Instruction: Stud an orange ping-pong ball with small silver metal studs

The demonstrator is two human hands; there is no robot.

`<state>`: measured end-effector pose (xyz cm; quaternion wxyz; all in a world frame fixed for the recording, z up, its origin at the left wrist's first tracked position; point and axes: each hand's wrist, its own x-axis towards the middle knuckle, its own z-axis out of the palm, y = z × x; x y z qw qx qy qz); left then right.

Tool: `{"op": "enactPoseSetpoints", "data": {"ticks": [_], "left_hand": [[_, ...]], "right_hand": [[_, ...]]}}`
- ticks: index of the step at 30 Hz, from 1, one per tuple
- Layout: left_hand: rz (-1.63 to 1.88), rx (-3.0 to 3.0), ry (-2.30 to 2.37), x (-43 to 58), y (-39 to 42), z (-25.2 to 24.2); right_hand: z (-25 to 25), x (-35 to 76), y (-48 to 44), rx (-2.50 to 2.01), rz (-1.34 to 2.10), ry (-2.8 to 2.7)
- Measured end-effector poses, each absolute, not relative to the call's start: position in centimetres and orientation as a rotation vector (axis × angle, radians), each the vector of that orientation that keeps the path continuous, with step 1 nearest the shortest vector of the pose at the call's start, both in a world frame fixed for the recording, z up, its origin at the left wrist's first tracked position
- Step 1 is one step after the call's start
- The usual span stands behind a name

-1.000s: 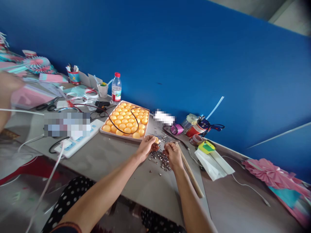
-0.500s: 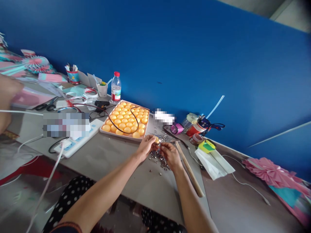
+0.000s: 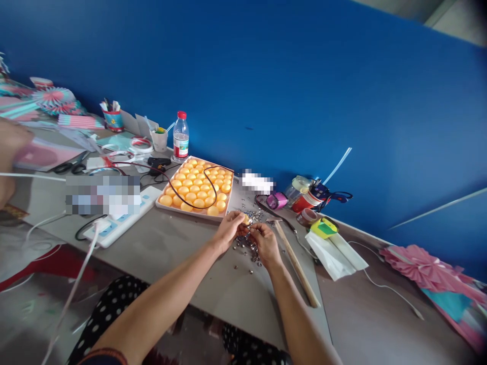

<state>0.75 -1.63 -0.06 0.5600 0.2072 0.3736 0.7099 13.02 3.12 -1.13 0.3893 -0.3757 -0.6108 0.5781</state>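
Note:
In the middle of the desk, my left hand (image 3: 230,228) is closed round a yellow-orange ball (image 3: 247,220), mostly hidden by the fingers. Close beside it, my right hand (image 3: 265,242) pinches with thumb and forefinger against the ball's near side; whatever it holds is too small to make out. Under and around both hands lie many small shiny metal pieces (image 3: 254,256), scattered on the grey desk. Just behind the left hand stands a shallow white tray (image 3: 190,214) filled with rows of similar yellow-orange balls (image 3: 193,188). A hammer (image 3: 294,261) with a wooden handle lies right of my right hand.
A dark cable (image 3: 167,178) crosses the tray. To the left are a white power strip (image 3: 127,220), a glue gun (image 3: 158,165), scissors (image 3: 72,165) and a bottle (image 3: 181,139). On the right sit a purple roll (image 3: 277,201), a jar (image 3: 299,190) and white paper (image 3: 337,256).
My right hand has shifted slightly, its fingertips drawing a little closer to the ball. My left hand keeps its grip in the same place.

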Motion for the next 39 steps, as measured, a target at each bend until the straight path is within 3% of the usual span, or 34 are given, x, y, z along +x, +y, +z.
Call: {"op": "enactPoseSetpoints", "data": {"ticks": [25, 39], "left_hand": [[1.651, 0.494, 0.871, 1.21, -1.88, 0.32], [1.648, 0.452, 0.808, 1.31, -1.79, 0.06]], "right_hand": [[-1.23, 12.68, 2.66, -0.934, 1.351, -1.541], [-1.07, 12.71, 2.67, -0.875, 1.480, -1.477]]}}
